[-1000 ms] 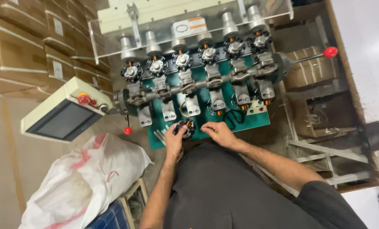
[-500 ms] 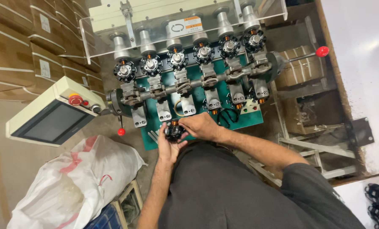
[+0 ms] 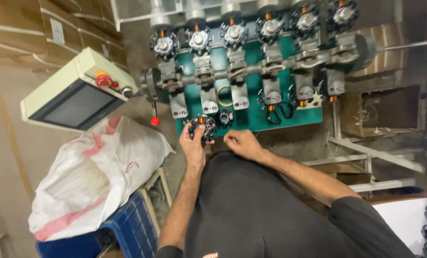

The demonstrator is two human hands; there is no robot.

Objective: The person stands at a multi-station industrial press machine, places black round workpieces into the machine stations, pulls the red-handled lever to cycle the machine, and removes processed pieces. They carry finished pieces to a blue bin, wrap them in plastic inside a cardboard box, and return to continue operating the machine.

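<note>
The left hand [image 3: 193, 143] is closed around a small round black stator core with copper windings showing at its centre [image 3: 202, 128], holding it up at the near edge of the green machine plate [image 3: 251, 117], close to that plate's near-left corner. The right hand [image 3: 239, 143] sits just beside it, fingers curled loosely and holding nothing that I can make out, resting near the same edge and a little nearer the person's body. So the core lies to the left of the right hand, and the left hand is plainly the one on it. Being round, the core has no long axis to speak of; its flat face is turned up toward the camera. A second small black toothed ring [image 3: 226, 116] lies on the plate just beyond the two hands, between them, slightly closer to the right hand's fingertips.
</note>
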